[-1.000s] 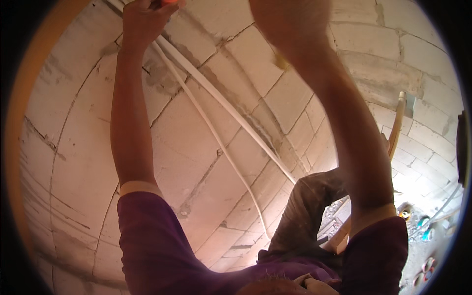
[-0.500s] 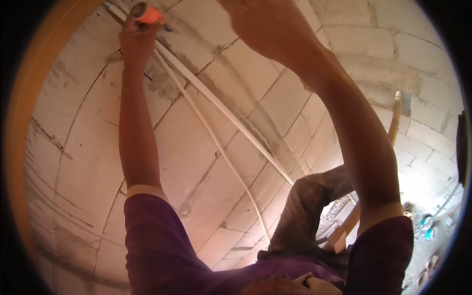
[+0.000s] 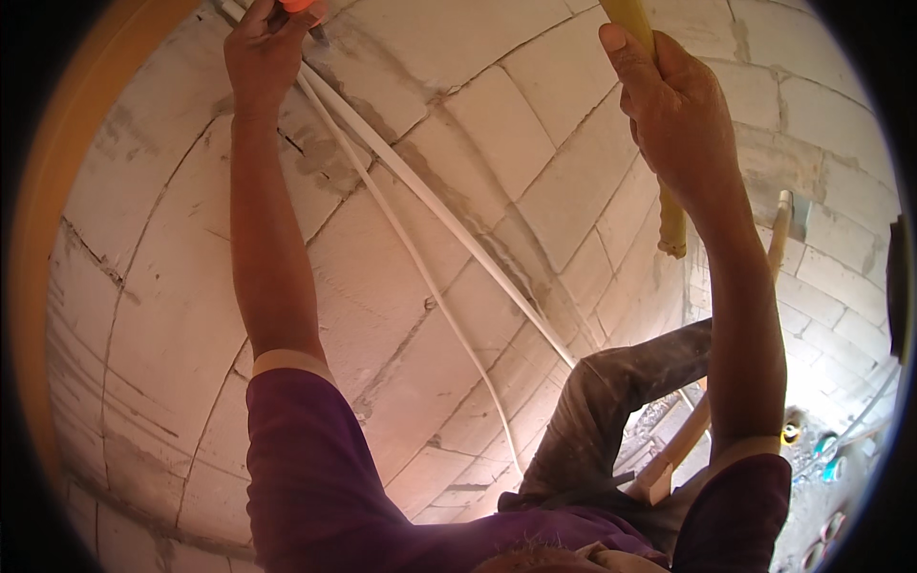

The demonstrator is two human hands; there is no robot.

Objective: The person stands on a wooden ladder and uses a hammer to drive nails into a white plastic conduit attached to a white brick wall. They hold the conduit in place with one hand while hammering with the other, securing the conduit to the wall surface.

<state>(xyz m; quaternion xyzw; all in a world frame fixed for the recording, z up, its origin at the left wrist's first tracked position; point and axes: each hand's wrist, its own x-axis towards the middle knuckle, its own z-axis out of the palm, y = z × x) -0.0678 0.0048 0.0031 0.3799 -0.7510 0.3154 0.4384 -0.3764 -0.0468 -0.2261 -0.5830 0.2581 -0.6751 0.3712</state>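
My left hand [image 3: 260, 69] is raised to the upper left, close to the block wall [image 3: 373, 286]. Its fingers are closed round a chisel with an orange grip [image 3: 303, 7]; the dark metal end points toward the wall, and the rest is cut off by the upper edge. On the upper right, my right hand [image 3: 680, 119] is wrapped round the yellow handle of what looks like a hammer [image 3: 672, 224]. The handle's butt sticks out below the fist. Its head lies beyond the picture.
Two white pipes, one thicker [image 3: 449, 222] and one thin [image 3: 417, 253], run slantwise along the wall. An orange-brown edge [image 3: 57, 191] curves down the far left. A wooden pole [image 3: 778, 229] stands behind my right arm. Several small things, one a teal roll [image 3: 831, 468], lie lower right.
My right hand has come down and to the right, bringing the yellow handle into view. My left hand and the chisel have shifted slightly up in the picture.
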